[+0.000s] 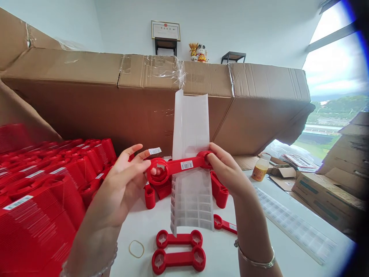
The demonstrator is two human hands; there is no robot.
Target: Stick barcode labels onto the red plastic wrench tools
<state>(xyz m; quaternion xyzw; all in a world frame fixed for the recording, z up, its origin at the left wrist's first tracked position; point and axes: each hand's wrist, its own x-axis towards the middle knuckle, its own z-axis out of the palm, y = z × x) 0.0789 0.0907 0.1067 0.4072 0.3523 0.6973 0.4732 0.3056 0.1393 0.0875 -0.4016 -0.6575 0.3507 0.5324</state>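
Note:
My right hand (226, 169) pinches one end of a red plastic bar with ring ends (173, 168) together with a tall white sticker backing sheet (191, 161) held upright behind it. The bar carries a white barcode label (186, 165) at its middle. My left hand (127, 181) supports the bar's other ring with thumb and fingers, and a small barcode sticker (155, 151) clings to its raised fingertip. Two more red bars (179, 252) lie flat on the white table (227, 254) in front of me.
Stacks of labelled red parts (43, 192) fill the left side. A long cardboard box (150, 96) walls the back. A small yellow bottle (261, 168), another sticker sheet (294, 227), a rubber band (136, 249) and cartons (328, 196) lie to the right.

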